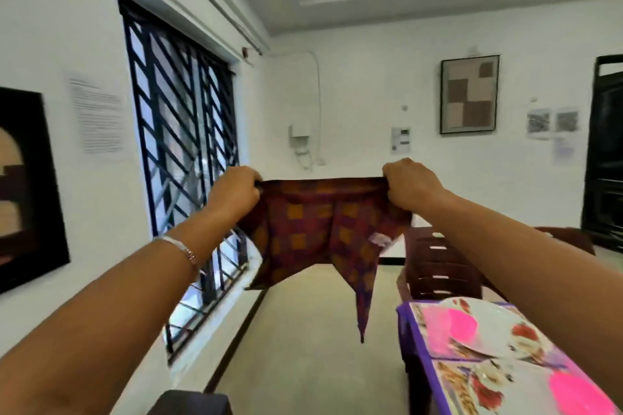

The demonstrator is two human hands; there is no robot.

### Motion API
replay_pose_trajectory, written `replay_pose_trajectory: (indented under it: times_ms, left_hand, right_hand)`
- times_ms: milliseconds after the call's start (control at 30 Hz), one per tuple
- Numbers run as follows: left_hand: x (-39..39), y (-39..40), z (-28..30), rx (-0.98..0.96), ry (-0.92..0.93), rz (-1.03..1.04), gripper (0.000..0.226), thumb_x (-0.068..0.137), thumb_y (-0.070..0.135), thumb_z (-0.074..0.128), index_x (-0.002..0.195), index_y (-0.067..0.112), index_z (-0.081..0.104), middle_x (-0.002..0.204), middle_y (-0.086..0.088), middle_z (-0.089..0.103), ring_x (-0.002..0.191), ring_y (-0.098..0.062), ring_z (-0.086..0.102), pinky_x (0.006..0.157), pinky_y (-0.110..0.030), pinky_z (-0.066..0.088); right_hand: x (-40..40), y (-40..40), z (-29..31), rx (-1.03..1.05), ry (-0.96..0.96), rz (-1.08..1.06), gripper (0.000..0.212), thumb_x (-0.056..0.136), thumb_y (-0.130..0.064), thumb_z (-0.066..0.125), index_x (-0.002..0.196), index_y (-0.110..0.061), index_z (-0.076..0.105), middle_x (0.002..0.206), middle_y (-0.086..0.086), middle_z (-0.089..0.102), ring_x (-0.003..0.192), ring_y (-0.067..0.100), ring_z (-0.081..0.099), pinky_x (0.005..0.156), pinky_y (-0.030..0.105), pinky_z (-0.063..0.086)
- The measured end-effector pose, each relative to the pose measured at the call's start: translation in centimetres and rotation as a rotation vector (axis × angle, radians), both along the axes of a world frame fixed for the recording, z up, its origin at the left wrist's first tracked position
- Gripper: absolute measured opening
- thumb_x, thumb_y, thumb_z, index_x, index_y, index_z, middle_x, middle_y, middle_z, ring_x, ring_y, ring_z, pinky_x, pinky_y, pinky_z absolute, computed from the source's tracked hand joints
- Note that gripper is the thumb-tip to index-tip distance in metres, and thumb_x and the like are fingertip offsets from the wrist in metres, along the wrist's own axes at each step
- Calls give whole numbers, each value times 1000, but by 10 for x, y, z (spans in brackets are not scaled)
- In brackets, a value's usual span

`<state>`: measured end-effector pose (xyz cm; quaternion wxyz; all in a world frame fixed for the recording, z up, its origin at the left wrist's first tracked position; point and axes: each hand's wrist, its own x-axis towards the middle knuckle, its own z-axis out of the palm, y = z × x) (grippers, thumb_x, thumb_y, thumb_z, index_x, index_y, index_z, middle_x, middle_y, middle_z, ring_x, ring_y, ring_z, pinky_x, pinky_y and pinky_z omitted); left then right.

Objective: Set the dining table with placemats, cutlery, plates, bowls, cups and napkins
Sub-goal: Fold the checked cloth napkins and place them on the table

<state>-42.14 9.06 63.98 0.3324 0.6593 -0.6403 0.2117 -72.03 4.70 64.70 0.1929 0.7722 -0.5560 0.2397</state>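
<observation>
Maroon-and-orange checked cloth napkin (pixel 323 232) held up in the air, well left of the desk (pixel 409 330). Left hand (pixel 236 192) and right hand (pixel 409 184) each pinch a top corner, fingers curled; lower corners hang loose. Looks like the napkin step: shake out, then fold. White floral plates (pixel 499 330) already sit on the placemat at the desk's near-right. Next move: swing right, clear the purple desk edge. Open floor below.

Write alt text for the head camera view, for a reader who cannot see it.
Two raised hands, left hand and right hand, grip the top edge of a maroon-and-orange checked napkin, holding it spread in the air beside a barred window. At lower right, a table holds floral plates with pink bowls.
</observation>
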Motion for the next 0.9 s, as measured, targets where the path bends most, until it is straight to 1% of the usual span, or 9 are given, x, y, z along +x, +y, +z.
replay_pose_trajectory:
  times_ms: [133, 200, 300, 367, 433, 533, 700, 767, 900]
  left_hand:
    - [78, 14, 21, -65, 160, 52, 15, 81, 17, 74, 95, 13, 78, 95, -8, 72, 89, -25, 64, 79, -34, 49]
    - [112, 20, 28, -68, 262, 30, 19, 78, 20, 80, 93, 10, 77, 91, -9, 71, 83, -22, 63, 76, -32, 50]
    - [152, 32, 34, -43, 589, -165, 22, 78, 10, 80, 97, 2, 72, 89, -16, 71, 82, -27, 69, 65, -32, 58]
    - [169, 36, 35, -62, 799, -316, 21, 80, 6, 76, 99, 3, 70, 92, -16, 72, 86, -27, 71, 69, -32, 60]
    - [176, 36, 35, -113, 956, -418, 14, 85, 8, 70, 99, 9, 69, 89, -9, 74, 85, -23, 70, 75, -34, 59]
    - [179, 37, 35, -179, 1136, -516, 6, 91, 13, 64, 94, 16, 68, 79, 3, 74, 75, -13, 69, 65, -25, 57]
    - [177, 40, 39, -309, 1235, -524, 4, 91, 16, 64, 91, 19, 67, 85, 4, 70, 79, -12, 65, 68, -27, 57]
    - [169, 40, 43, -355, 1215, -485, 4, 90, 16, 66, 89, 20, 66, 85, 4, 70, 79, -12, 65, 69, -28, 54]
    - [150, 45, 54, -376, 1096, -375, 5, 88, 19, 70, 92, 18, 67, 94, -5, 71, 81, -16, 66, 71, -31, 55]
  right_hand:
    - [19, -27, 14, 14, -166, 75, 23, 88, -12, 52, 107, -13, 64, 113, 14, 61, 98, 34, 60, 73, 33, 46]
    - [25, -41, 22, 36, -273, 154, 22, 89, -16, 55, 108, -16, 65, 116, 12, 63, 103, 31, 59, 80, 33, 47]
    - [29, -57, 34, 93, -473, 261, 19, 89, -11, 60, 105, -15, 69, 111, 10, 66, 95, 25, 59, 78, 27, 45]
    - [29, -63, 39, 196, -644, 359, 17, 88, -3, 61, 100, -12, 69, 102, 12, 67, 85, 24, 58, 69, 26, 47]
    - [28, -66, 41, 313, -725, 445, 18, 87, 3, 61, 90, -13, 69, 95, 13, 67, 82, 24, 60, 69, 28, 51]
    - [25, -70, 45, 411, -780, 520, 15, 81, -1, 71, 93, -10, 69, 93, 14, 67, 85, 24, 63, 73, 29, 53]
    - [23, -72, 58, 402, -926, 632, 23, 75, -11, 78, 93, -5, 66, 85, 11, 67, 76, 21, 65, 69, 29, 54]
    - [25, -73, 61, 378, -948, 652, 20, 76, -11, 77, 92, -6, 65, 84, 9, 66, 74, 20, 64, 65, 26, 52]
    - [26, -62, 66, 395, -1034, 721, 22, 80, -7, 73, 100, -6, 64, 89, 11, 66, 77, 20, 65, 68, 26, 52]
